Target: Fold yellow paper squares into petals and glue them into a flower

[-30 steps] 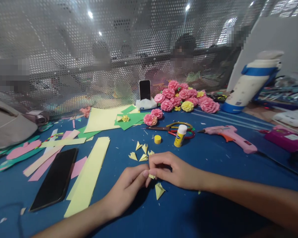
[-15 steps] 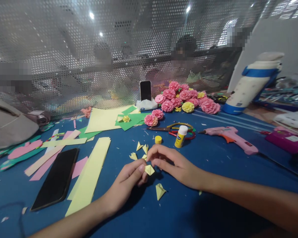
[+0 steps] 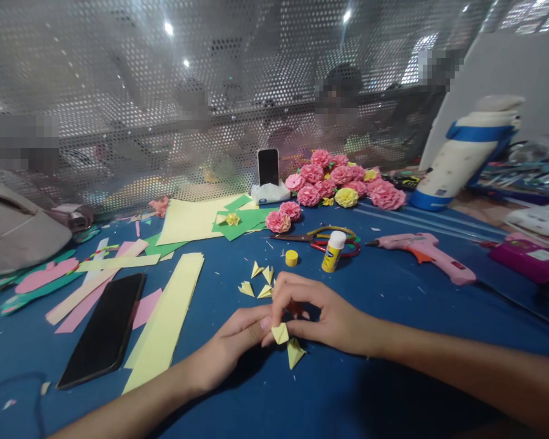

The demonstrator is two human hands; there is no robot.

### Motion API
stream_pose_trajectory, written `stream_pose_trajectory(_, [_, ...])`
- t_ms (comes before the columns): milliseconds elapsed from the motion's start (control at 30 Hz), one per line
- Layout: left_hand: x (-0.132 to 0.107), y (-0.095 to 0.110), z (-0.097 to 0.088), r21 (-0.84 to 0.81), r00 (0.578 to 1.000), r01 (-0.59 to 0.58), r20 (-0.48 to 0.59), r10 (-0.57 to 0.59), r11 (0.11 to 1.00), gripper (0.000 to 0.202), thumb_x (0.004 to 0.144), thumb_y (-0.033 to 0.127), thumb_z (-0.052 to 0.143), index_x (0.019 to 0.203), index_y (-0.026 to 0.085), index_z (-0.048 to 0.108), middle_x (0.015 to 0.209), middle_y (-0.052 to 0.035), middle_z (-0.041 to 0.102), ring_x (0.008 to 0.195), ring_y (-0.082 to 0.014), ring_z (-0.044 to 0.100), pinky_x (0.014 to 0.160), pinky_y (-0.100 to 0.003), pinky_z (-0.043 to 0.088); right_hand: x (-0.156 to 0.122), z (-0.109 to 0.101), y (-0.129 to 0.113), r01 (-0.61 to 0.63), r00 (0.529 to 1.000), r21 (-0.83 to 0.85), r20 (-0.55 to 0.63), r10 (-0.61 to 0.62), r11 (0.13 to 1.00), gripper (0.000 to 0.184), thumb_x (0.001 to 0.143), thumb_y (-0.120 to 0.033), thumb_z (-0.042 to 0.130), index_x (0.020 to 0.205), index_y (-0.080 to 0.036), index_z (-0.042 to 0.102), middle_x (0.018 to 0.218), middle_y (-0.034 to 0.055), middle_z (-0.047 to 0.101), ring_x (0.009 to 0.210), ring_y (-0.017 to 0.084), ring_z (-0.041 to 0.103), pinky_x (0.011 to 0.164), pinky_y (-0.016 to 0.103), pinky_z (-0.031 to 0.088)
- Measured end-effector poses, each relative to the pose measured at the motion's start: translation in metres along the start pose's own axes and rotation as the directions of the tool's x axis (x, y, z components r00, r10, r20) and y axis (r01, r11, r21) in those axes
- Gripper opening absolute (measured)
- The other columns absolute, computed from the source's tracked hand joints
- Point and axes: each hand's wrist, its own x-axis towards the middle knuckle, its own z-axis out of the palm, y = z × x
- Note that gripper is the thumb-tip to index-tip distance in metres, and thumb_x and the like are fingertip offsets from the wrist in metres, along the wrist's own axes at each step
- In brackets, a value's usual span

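Between my hands is a small folded piece of yellow paper (image 3: pixel 280 333). My left hand (image 3: pixel 242 335) pinches its left side between thumb and fingers. My right hand (image 3: pixel 313 305) closes on it from the right, its bent index finger pressing at the top edge. Just below, a second folded yellow piece (image 3: pixel 295 353) lies on the blue table. Several more folded yellow pieces (image 3: pixel 257 269) sit beyond my fingers, one partly covered by my right hand. Past them stand a yellow cap (image 3: pixel 291 258) and an uncapped glue stick (image 3: pixel 333 252).
On the left lie a dark phone (image 3: pixel 103 329), yellow paper strips (image 3: pixel 167 323) and coloured scraps. Scissors (image 3: pixel 302 238), pink and yellow paper flowers (image 3: pixel 333 177) and a propped phone (image 3: pixel 268 167) are behind. A pink glue gun (image 3: pixel 427 256) and a bottle (image 3: pixel 466 155) stand right.
Both hands and the folded yellow paper have moved slightly toward me. My right fingers, apart from the paper before, now touch it. More of the loose pieces behind show.
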Motion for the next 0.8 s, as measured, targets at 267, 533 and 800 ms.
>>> stream_pose_trajectory(267, [0.000, 0.004, 0.000, 0.216, 0.999, -0.047, -0.005, 0.049, 0.975, 0.029, 0.104, 0.034, 0.039, 0.103, 0.018, 0.063, 0.103, -0.0071, 0.059, 0.104, -0.0226, 0.054, 0.098, -0.035, 0.042, 0.000, -0.003, 0.000, -0.055, 0.998, 0.121, -0.037, 0.059, 0.991, 0.009, 0.090, -0.026, 0.073, 0.085, -0.019, 0.071, 0.091, 0.0015, 0.056, 0.075, 0.011, 0.051, 0.064, 0.024, 0.040])
stream_pose_trajectory(533, [0.003, 0.005, 0.001, 0.447, 0.993, -0.098, 0.106, 0.056, 0.889, 0.023, 0.087, 0.021, 0.073, 0.109, 0.025, 0.070, 0.124, -0.0080, 0.056, 0.123, -0.0258, 0.050, 0.112, -0.040, 0.035, 0.004, -0.011, 0.008, -0.124, 0.978, 0.224, -0.138, 0.157, 0.967, 0.026, 0.092, -0.043, 0.069, 0.091, -0.018, 0.063, 0.085, 0.0019, 0.064, 0.071, 0.013, 0.059, 0.067, 0.026, 0.046])
stream_pose_trajectory(800, [0.002, 0.004, 0.014, 0.506, 0.999, -0.052, 0.011, 0.053, 0.861, 0.027, 0.078, 0.026, 0.084, 0.099, 0.024, 0.067, 0.117, -0.0046, 0.060, 0.116, -0.0259, 0.052, 0.104, -0.040, 0.038, 0.001, -0.009, 0.012, -0.168, 0.968, 0.192, -0.152, 0.198, 0.967, 0.024, 0.089, -0.040, 0.073, 0.089, -0.017, 0.066, 0.087, 0.0013, 0.064, 0.070, 0.011, 0.055, 0.064, 0.023, 0.044])
